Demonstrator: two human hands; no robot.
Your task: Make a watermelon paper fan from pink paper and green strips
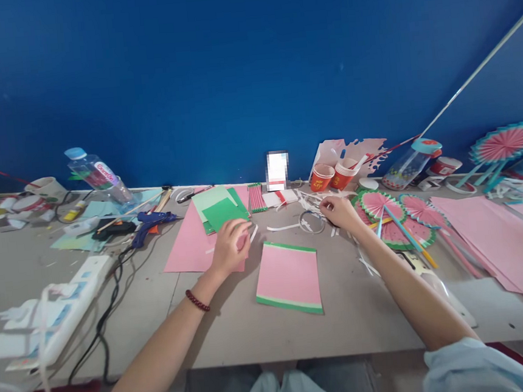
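My left hand (231, 245) is over the stacked green and pink paper, its fingers curled together. A short white strip (254, 232) sticks out at its fingertips. My right hand (337, 211) has its thumb and fingers pinched above a pile of thin white strips (310, 201); whatever is between them is too small to make out. Beside it lies a roll of tape (312, 222). Flat on the table between my forearms is a pink sheet (287, 276) with green bands along its near and far edges. Green sheets (224, 212) rest on a larger pink sheet (184, 251).
Left are a blue glue gun (147, 227), a power strip (77, 310) with cables, and a plastic bottle (97, 174). Pink-and-green folded striped bundle (257, 197), phone (277, 170) and red paper cups (321, 178) stand at the back. Paper fans (384, 206) and pink sheets (489, 237) lie right.
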